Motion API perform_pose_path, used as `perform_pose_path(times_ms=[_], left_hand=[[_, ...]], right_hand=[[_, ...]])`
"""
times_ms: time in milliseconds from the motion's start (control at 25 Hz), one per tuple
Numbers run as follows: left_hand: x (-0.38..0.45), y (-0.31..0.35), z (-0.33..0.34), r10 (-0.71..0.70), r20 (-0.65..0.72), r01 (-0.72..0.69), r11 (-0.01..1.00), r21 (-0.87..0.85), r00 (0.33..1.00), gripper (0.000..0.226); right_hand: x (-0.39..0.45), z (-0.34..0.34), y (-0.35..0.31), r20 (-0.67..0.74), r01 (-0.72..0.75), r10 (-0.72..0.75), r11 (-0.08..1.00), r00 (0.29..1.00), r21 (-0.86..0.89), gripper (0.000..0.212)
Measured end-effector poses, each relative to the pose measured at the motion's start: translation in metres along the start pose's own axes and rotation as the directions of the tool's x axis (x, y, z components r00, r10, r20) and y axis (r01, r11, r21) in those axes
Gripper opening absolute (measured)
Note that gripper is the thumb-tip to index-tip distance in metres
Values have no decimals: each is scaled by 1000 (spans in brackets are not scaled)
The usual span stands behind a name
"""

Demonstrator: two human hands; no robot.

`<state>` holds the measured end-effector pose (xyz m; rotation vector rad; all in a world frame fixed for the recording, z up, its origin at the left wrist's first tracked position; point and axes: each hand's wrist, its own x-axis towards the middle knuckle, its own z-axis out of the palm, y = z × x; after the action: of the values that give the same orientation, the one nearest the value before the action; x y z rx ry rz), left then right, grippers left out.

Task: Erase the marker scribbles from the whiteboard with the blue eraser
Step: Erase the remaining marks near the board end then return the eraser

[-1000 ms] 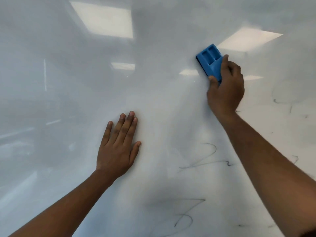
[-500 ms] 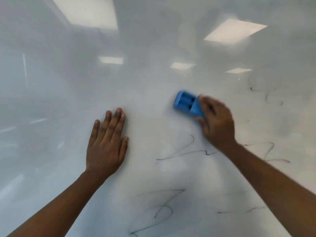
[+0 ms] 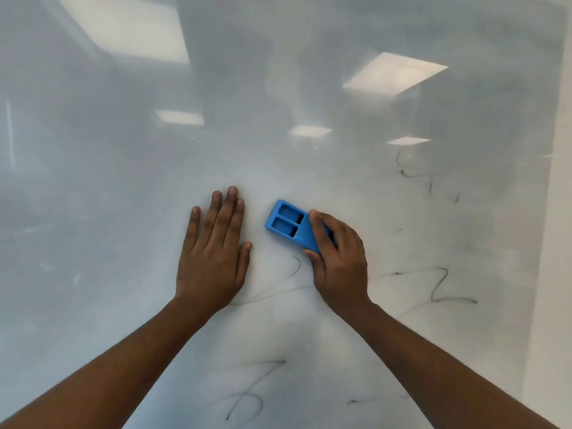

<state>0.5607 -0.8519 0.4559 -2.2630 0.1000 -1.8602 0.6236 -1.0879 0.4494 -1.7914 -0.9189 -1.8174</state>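
We see the right hand gripping the blue eraser mid-frame on the whiteboard; the left hand lies flat, fingers straight.

Indoor office or classroom-type room, we judge. A large glossy whiteboard fills nearly our whole view, its right edge meeting a plain pale wall. Mirrored in the board we see rectangular recessed ceiling light panels, several in rows, the kind set in a grid ceiling. Faint black marker scribbles mark the surface.
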Motion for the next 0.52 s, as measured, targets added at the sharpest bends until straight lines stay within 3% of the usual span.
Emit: perform_pose_path(times_ms=[80,200,320,440,520], left_hand=[[4,2,2,17,-10,-16,1000,24,1000,72],[7,9,5,-10,-15,11,999,40,1000,73],[13,21,6,23,-9,-23,999,39,1000,72],[25,38,7,93,25,-94,995,32,995,72],[30,49,9,67,17,-67,997,26,998,71]], right_hand=[[17,-11,43,15,35,-34,999,999,-26,52],[81,-30,116,-106,-296,290,954,951,-41,61],[137,-56,174,-133,-494,491,869,861,14,66],[149,-51,161,-175,-629,626,776,760,45,66],[112,-34,113,-164,-542,543,839,823,59,65]])
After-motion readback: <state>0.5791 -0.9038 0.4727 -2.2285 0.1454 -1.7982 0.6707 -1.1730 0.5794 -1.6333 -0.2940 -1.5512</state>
